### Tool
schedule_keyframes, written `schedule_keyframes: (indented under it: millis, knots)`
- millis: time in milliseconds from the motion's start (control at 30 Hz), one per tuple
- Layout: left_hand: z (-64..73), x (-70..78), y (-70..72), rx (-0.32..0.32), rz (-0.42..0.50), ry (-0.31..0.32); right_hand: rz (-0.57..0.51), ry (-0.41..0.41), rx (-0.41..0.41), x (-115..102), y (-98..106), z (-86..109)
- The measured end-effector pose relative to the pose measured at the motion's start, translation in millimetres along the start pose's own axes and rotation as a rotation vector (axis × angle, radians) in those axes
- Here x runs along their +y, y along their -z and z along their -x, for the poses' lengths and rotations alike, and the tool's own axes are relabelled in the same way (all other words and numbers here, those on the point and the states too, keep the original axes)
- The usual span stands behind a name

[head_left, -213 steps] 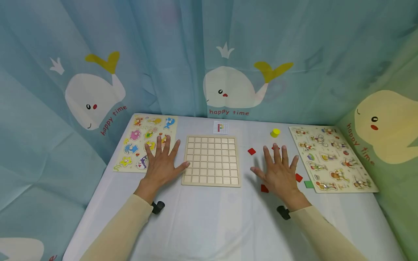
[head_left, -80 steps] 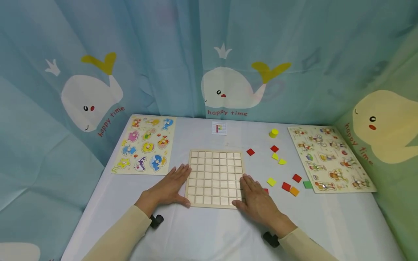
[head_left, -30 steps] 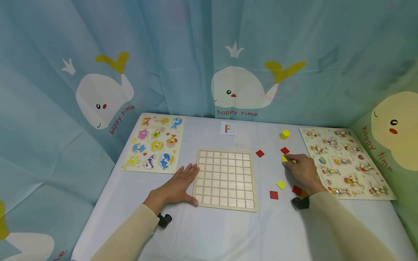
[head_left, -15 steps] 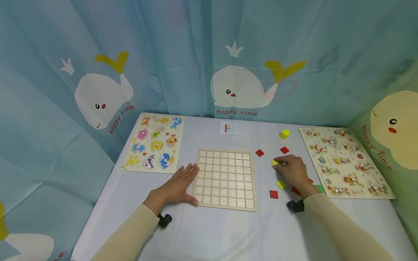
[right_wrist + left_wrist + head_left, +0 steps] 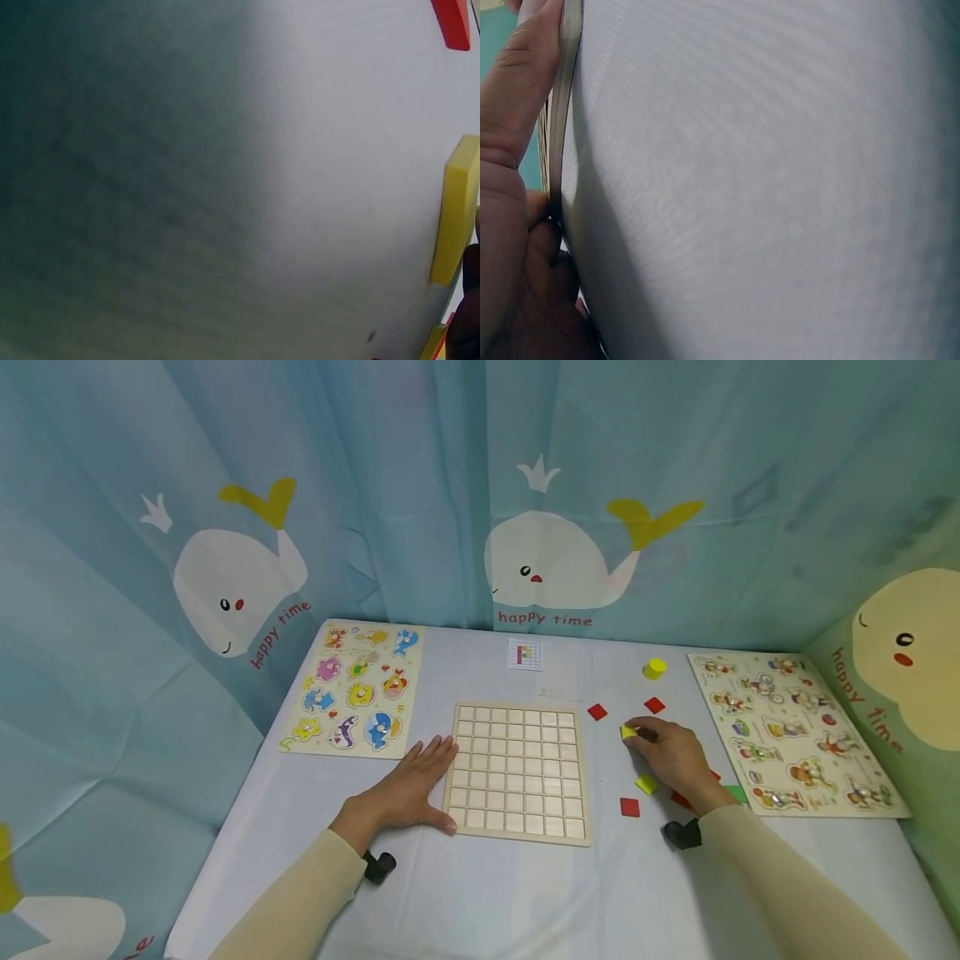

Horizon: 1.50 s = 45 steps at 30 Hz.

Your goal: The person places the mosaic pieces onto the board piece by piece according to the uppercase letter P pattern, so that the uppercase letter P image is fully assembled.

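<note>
Pinching a yellow tile (image 5: 627, 733) on your right, resting outstretched fingers against the board (image 5: 517, 772) on your left

Your left hand (image 5: 405, 787) lies low beside the gridded board, its fingers extended and slightly fanned, tips against the left side of the frame. Your thumb stands away from them, reaching to the near left corner; the left wrist view shows it along the wooden edge. That forearm slants in from the lower left, the sleeve (image 5: 296, 902) down to the wrist and a small black camera (image 5: 380, 867) beside it.

Your right hand (image 5: 673, 758) is out to the right of the board, back of the hand up, fingers curled, thumb and forefinger meeting on the yellow tile. The tile sits at those fingertips, near the board but apart from it. You cannot tell whether it is off the worktop (image 5: 465, 902); the right wrist view catches only a dark bit of your fingers at its border. Your right forearm comes in from the lower right.

Just nearer you than those fingertips lies a second yellow tile (image 5: 647, 785), with a red tile (image 5: 630, 807) close by. Two other red tiles (image 5: 654, 704) lie beyond your hand, and a green tile (image 5: 736, 794) shows by your wrist, against the right-hand puzzle (image 5: 750, 710).
</note>
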<state>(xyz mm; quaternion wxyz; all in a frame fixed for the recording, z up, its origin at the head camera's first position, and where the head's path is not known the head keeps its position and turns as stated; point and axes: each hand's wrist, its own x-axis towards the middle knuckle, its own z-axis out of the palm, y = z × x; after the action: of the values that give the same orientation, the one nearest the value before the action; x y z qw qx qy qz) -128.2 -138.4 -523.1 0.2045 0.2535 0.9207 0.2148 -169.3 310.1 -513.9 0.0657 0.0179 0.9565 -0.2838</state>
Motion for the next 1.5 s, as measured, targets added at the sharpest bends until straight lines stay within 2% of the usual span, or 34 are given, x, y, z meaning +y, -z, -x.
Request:
schedule_keyframes:
  millis: [167, 367, 700, 900, 1133, 1500]
  knots:
    - [-0.3, 0.1, 0.5, -0.007, -0.008, -0.006, -0.020, -0.010, 0.003, 0, 1, 2.2]
    - [-0.6, 0.1, 0.6, -0.009, -0.011, -0.005, -0.109, -0.028, 0.046, -3, 2, 5.0]
    - [0.3, 0.1, 1.3, -0.011, -0.012, -0.005, -0.248, -0.041, 0.148, -18, -3, 9.8]
    - [-0.7, -0.5, 0.7, -0.010, -0.009, 0.000, -0.300, -0.057, 0.175, -29, -11, 10.0]
    - [-1.7, -2.0, -0.4, -0.006, -0.010, -0.007, -0.345, -0.020, 0.200, -44, -19, 10.4]
    - [-1.6, -1.4, 0.2, -0.008, -0.004, -0.015, -0.395, 0.024, 0.184, -64, -29, 3.7]
